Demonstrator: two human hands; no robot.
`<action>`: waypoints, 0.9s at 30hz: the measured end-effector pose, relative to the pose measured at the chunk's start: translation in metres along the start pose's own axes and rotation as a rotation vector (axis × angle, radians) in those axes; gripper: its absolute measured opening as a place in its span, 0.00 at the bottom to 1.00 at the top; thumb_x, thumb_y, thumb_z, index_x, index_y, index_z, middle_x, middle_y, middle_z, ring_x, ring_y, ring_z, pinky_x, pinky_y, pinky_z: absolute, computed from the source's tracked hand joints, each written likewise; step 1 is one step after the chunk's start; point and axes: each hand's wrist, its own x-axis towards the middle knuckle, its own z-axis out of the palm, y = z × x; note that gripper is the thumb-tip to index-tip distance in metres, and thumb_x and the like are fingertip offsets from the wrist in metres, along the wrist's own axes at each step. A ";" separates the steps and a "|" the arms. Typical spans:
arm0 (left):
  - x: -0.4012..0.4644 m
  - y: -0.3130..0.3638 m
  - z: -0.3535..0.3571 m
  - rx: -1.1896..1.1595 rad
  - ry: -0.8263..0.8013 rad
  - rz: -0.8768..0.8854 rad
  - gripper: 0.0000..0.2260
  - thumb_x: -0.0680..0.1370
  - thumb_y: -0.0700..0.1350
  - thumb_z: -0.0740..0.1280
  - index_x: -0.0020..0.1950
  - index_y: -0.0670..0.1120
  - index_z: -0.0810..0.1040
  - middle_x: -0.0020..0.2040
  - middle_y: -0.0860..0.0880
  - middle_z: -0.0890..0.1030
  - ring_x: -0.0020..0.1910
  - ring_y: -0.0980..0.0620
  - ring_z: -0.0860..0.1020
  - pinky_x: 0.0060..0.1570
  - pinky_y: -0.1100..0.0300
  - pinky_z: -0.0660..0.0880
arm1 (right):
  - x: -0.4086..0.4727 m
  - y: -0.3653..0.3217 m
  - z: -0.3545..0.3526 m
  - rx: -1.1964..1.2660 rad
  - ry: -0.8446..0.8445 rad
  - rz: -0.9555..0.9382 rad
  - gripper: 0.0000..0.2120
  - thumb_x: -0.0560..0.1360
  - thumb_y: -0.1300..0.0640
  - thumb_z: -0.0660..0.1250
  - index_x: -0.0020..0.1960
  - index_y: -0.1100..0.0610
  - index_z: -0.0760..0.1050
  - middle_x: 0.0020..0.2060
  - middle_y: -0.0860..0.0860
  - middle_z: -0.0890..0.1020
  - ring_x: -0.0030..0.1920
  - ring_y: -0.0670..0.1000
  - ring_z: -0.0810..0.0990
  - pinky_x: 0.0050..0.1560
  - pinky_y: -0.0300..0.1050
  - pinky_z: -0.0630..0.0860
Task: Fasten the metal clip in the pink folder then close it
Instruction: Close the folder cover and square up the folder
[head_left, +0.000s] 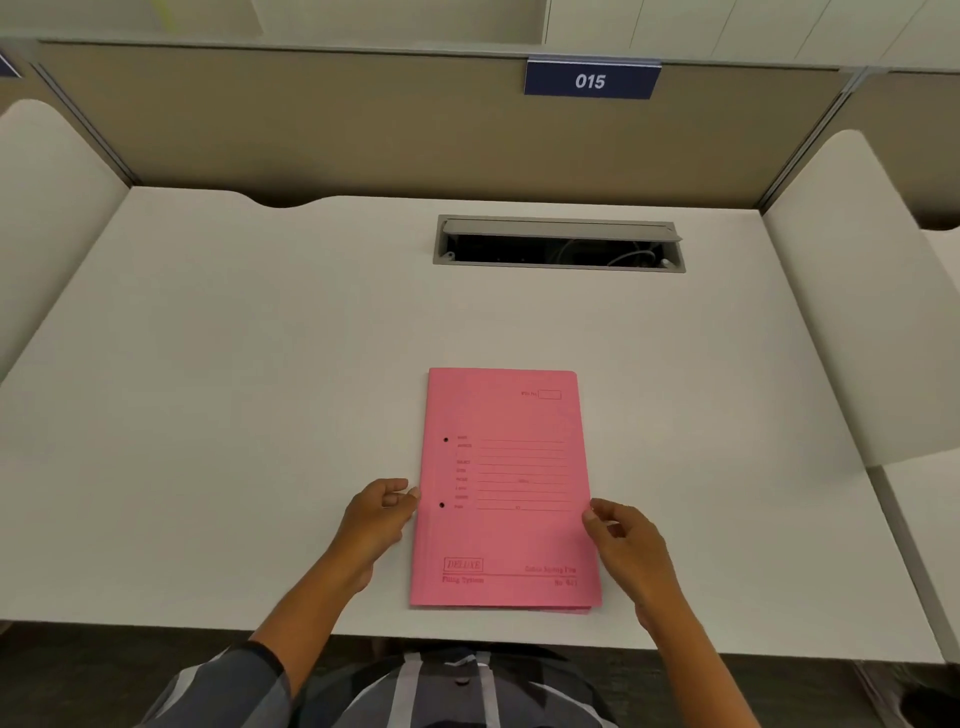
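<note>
The pink folder (506, 488) lies shut and flat on the white desk (260, 389), near the front edge, with its printed cover up and two punched holes along its left side. The metal clip is hidden inside. My left hand (379, 512) rests on the desk at the folder's left edge, fingers loosely curled, fingertips touching or nearly touching the edge. My right hand (626, 540) sits at the folder's right edge, fingers apart, thumb and fingertips at the cover's rim. Neither hand holds anything.
A grey cable hatch (558, 244) stands open in the desk behind the folder. Beige partition walls enclose the desk, with a blue "015" sign (590, 80) on the back one. White side panels stand left and right.
</note>
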 end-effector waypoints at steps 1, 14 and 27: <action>-0.001 0.000 0.002 -0.008 -0.004 -0.006 0.21 0.82 0.50 0.70 0.73 0.45 0.74 0.64 0.45 0.81 0.63 0.45 0.80 0.60 0.50 0.80 | 0.001 -0.001 0.001 -0.057 0.011 -0.029 0.21 0.81 0.43 0.68 0.71 0.50 0.77 0.59 0.46 0.79 0.50 0.42 0.80 0.54 0.44 0.77; -0.003 -0.001 0.023 -0.047 -0.003 0.013 0.12 0.83 0.43 0.70 0.66 0.48 0.75 0.60 0.48 0.82 0.60 0.46 0.82 0.59 0.46 0.82 | 0.004 0.002 0.003 -0.246 -0.004 -0.111 0.18 0.78 0.48 0.74 0.67 0.52 0.80 0.60 0.47 0.78 0.50 0.46 0.82 0.54 0.38 0.79; -0.003 0.002 0.020 -0.135 -0.040 -0.046 0.12 0.83 0.40 0.69 0.65 0.50 0.77 0.57 0.47 0.86 0.55 0.47 0.85 0.49 0.54 0.83 | -0.009 0.011 0.002 0.301 0.043 0.074 0.20 0.78 0.52 0.75 0.69 0.49 0.78 0.55 0.44 0.85 0.52 0.44 0.83 0.45 0.37 0.80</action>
